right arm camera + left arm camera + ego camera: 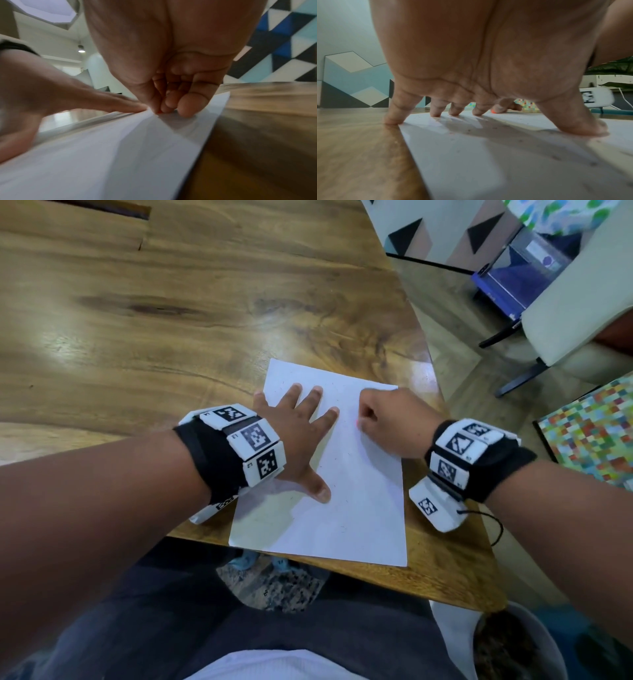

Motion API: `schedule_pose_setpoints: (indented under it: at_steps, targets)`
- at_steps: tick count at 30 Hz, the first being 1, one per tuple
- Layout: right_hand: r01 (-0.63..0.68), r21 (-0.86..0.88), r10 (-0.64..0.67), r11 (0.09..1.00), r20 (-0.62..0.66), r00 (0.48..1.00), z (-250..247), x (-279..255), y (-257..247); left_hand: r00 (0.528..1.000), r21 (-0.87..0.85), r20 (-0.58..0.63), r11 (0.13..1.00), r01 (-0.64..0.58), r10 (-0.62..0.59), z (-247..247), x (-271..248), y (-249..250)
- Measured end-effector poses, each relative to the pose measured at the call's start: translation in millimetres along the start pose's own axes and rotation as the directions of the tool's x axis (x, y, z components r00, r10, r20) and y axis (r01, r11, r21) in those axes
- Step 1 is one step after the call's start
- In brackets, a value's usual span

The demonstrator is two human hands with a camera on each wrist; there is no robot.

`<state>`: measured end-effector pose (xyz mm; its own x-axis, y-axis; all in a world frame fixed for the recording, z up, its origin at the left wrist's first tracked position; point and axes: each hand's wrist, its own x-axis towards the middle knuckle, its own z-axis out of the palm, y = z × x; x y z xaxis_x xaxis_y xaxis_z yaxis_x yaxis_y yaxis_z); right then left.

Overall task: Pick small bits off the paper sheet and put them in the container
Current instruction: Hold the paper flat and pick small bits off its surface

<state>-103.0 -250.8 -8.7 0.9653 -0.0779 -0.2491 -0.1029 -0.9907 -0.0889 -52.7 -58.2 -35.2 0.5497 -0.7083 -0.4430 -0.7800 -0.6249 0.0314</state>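
From the head view, the left hand (294, 436) lies flat with fingers spread, pressing the white paper sheet (342, 508) onto the wooden table (171, 320). On the sheet's far right part, the right hand (387, 419) curls down, fingertips pinched. A grey container (551, 642) sits below the table's near corner.

The left wrist view shows dark specks (494, 127) scattered on the sheet beneath the spread fingers (435, 108).

In the right wrist view, thumb and fingertips (188, 106) pinch an orange bit (159, 112) against the sheet. Best to keep the sheet pinned and lift straight up.
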Motion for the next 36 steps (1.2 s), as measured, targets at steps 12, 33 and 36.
schedule_pose_setpoints:
  at_steps: [12, 33, 36]
  targets:
    - [0.061, 0.031, -0.062, 0.998, 0.021, 0.998, 4.5, -11.8, -6.0, 1.000, -0.015, 0.013, 1.000, 0.001, -0.001, -1.2, 0.8, 0.5]
    - [-0.105, -0.017, 0.105, 0.994, -0.035, 0.994, -19.2, 54.5, 16.2, 1.000, -0.007, 0.011, 1.000, -0.015, 0.015, -6.7, 1.2, 1.0]
    - [-0.078, 0.014, 0.078, 0.997, -0.003, 0.997, -17.3, 43.3, 12.6, 1.000, -0.006, 0.007, 1.000, -0.013, 0.014, -4.5, 0.3, 0.8]
